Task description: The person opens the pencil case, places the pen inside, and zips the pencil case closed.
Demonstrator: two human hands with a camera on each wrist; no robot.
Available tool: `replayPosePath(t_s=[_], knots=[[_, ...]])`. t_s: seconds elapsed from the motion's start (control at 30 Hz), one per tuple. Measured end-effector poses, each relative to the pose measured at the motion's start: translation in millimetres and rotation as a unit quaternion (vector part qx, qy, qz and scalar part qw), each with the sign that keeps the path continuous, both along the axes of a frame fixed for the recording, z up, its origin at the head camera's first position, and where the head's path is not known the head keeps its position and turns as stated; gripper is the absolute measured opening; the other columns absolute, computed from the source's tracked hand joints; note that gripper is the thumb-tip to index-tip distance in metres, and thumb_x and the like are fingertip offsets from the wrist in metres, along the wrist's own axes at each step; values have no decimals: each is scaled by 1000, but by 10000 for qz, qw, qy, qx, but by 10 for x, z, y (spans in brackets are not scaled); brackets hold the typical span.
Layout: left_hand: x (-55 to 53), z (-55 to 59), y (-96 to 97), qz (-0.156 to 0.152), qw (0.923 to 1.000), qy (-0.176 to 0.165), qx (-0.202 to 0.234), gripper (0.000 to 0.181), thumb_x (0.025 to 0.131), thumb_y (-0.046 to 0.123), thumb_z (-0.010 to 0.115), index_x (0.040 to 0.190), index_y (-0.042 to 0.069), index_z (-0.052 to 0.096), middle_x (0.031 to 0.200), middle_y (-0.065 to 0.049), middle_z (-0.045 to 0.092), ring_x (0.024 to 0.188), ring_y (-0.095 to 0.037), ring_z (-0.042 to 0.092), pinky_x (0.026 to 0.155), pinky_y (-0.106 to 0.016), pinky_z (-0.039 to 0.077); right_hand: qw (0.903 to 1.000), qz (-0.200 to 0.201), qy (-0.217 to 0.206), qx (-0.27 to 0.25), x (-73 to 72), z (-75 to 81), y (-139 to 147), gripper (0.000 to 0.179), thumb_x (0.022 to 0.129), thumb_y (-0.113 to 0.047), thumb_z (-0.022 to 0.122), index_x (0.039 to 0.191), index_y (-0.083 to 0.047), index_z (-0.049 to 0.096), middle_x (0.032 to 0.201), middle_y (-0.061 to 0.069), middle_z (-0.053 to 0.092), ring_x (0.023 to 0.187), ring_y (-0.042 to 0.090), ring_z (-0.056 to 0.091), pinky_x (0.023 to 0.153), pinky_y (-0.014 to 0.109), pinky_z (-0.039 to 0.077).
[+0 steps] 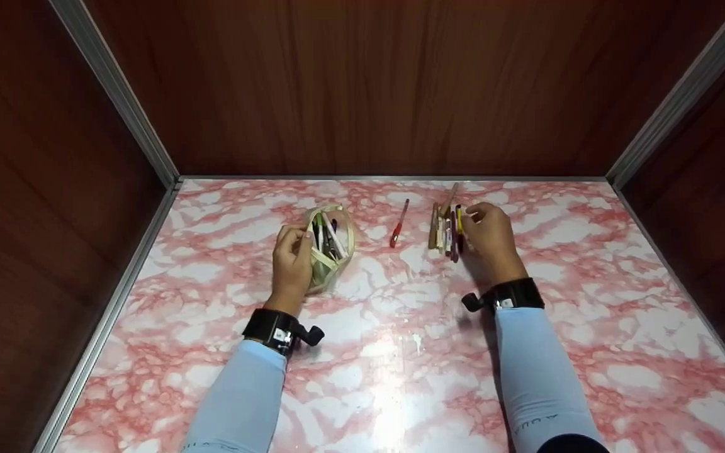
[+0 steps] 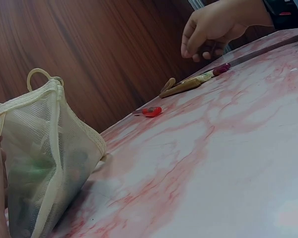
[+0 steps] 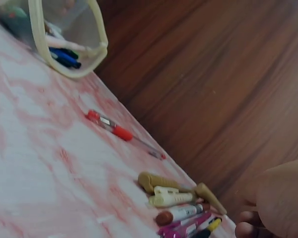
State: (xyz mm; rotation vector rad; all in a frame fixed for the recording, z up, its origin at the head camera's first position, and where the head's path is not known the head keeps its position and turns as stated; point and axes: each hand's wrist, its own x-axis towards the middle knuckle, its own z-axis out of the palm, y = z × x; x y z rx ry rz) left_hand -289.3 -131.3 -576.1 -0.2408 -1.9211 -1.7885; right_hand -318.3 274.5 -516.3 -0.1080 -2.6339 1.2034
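Note:
My left hand (image 1: 293,258) grips the near-left rim of a pale cream mesh pencil pouch (image 1: 350,236). The pouch gapes open, and several pens (image 1: 334,234) show inside it. My right hand (image 1: 491,236) hovers just right of a row of pens, its fingers loosely bent with nothing seen between them. That row holds a yellow and black pen (image 1: 459,220) nearest the hand, then a purple pen (image 1: 454,239), a white and brown pen (image 3: 184,213), a cream pen (image 3: 171,198) and a tan pen (image 1: 433,226).
Between pouch and row lies a red pen (image 1: 397,233) with a clear barrel. Another tan piece (image 1: 449,198) slants out behind the row. Dark wood panels (image 1: 362,88) rise behind and beside the pink marbled table (image 1: 369,377).

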Motion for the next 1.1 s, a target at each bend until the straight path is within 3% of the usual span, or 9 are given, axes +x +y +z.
replayPosePath(t_s=[0.43, 0.57, 0.73, 0.87, 1.0, 1.1], knots=[[7, 16, -1, 146, 9997, -104, -177, 17, 110, 5, 66, 97, -6, 70, 115, -10, 66, 117, -28, 68, 102, -24, 58, 9957, 104, -745, 545, -31, -125, 67, 42, 110, -21, 69, 145, 3, 68, 122, 28, 76, 107, 43, 75, 99, 57, 60], [10, 21, 6, 162, 9997, -102, -171, 19, 110, 5, 66, 99, -10, 70, 114, -11, 66, 116, -28, 67, 101, -23, 57, 9949, 106, -812, 591, -26, -123, 72, 42, 109, -17, 69, 146, 3, 67, 124, 29, 77, 110, 44, 75, 98, 56, 60], [18, 25, -2, 152, 9997, -104, -177, 21, 111, 5, 66, 101, -13, 69, 113, -12, 65, 115, -26, 66, 100, -23, 57, 9947, 139, -795, 633, -23, -111, 84, 42, 108, -13, 62, 147, 2, 70, 123, 28, 79, 100, 37, 75, 87, 46, 59], [9, 17, -2, 135, 9998, -84, -106, 21, 111, 6, 66, 100, -12, 70, 111, -7, 64, 112, -25, 67, 97, -22, 57, 9942, 181, -843, 646, -13, -115, 74, 37, 112, -16, 58, 137, 2, 77, 123, 27, 81, 92, 31, 76, 82, 41, 59], [-2, 11, 2, 127, 9999, -37, -88, 20, 111, 6, 66, 97, -7, 72, 110, -6, 64, 111, -24, 66, 97, -23, 57, 9944, 138, -780, 706, 4, -108, 70, 31, 111, -16, 59, 115, 3, 83, 113, 26, 82, 94, 36, 77, 85, 48, 62], [2, 16, 4, 139, 9998, -77, -117, 19, 112, 6, 66, 97, -4, 72, 110, -9, 63, 111, -22, 66, 99, -24, 57, 9942, 36, -646, 855, 14, -99, 77, 26, 110, -15, 65, 110, 5, 81, 110, 27, 81, 101, 42, 76, 93, 55, 62]])
